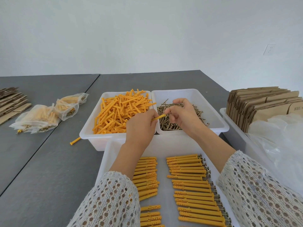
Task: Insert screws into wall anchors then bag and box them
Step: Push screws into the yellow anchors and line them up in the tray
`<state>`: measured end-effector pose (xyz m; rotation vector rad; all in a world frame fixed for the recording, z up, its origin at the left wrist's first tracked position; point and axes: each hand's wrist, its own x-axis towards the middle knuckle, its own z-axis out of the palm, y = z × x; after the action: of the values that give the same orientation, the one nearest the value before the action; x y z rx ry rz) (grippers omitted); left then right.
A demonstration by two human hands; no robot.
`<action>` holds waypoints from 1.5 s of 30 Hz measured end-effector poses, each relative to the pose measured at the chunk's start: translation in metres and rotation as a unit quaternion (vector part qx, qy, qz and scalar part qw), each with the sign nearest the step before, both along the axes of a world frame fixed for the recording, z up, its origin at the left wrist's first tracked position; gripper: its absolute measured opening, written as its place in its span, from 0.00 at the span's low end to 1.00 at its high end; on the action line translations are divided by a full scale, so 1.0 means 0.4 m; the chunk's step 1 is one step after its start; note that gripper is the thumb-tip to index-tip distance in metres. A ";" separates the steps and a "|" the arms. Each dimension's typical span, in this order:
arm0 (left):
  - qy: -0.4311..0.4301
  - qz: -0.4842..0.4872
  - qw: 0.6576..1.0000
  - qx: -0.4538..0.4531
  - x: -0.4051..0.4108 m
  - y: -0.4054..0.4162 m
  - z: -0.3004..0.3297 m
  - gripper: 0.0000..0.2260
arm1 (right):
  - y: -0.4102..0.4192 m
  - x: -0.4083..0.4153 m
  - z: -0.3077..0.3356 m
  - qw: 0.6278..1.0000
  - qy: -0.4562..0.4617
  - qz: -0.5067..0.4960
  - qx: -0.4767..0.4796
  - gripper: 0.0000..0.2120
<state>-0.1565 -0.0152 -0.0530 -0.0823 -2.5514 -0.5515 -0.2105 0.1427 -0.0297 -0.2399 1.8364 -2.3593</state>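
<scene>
My left hand (141, 126) grips a yellow wall anchor (158, 117), its open end pointing right. My right hand (182, 114) pinches a screw at that open end; the screw is mostly hidden by my fingers. Both hands hover over the seam between two white bins. The left bin (91, 136) holds loose yellow anchors (121, 112). The right bin (214, 117) holds loose screws (170, 125). Below my forearms, a white tray (106, 158) carries two columns of assembled anchors (191, 182) with screw heads sticking out on the right.
Filled plastic bags (47, 117) lie on the grey table at the left, beside flattened cardboard (11, 102). One stray anchor (75, 141) lies by the left bin. A bin at the right holds folded cardboard boxes (262, 105) and empty clear bags (282, 145).
</scene>
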 end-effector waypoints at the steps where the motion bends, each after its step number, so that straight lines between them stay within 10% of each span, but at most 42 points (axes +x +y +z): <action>1: -0.003 -0.001 1.000 0.005 0.001 0.000 0.000 0.04 | -0.001 0.001 0.002 1.000 0.007 0.005 0.016 0.17; 8: -0.031 -0.151 0.977 0.145 0.042 0.051 0.080 0.02 | 0.040 -0.034 -0.006 0.986 -0.042 -0.160 -0.018 0.03; 17: -0.380 -0.307 0.869 0.081 0.122 0.182 0.052 0.02 | 0.104 -0.067 -0.011 0.958 -0.178 -0.137 -0.178 0.03; 24: -0.288 -0.264 0.898 -0.202 0.134 0.230 0.001 0.06 | 0.100 -0.067 -0.008 0.970 -0.175 -0.107 -0.129 0.05; 39: -0.267 -0.290 0.908 -0.139 0.115 0.239 -0.066 0.12 | 0.087 -0.081 -0.019 0.986 -0.141 -0.085 -0.024 0.05; 45: -0.145 -0.260 0.954 -0.033 0.091 0.202 -0.008 0.13 | 0.068 -0.082 -0.040 0.928 0.049 -0.216 0.300 0.07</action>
<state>-0.1200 0.0656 -0.0562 -0.7672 -2.8361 -0.7146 -0.2434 0.1698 -0.0459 0.1373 2.7824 -1.8826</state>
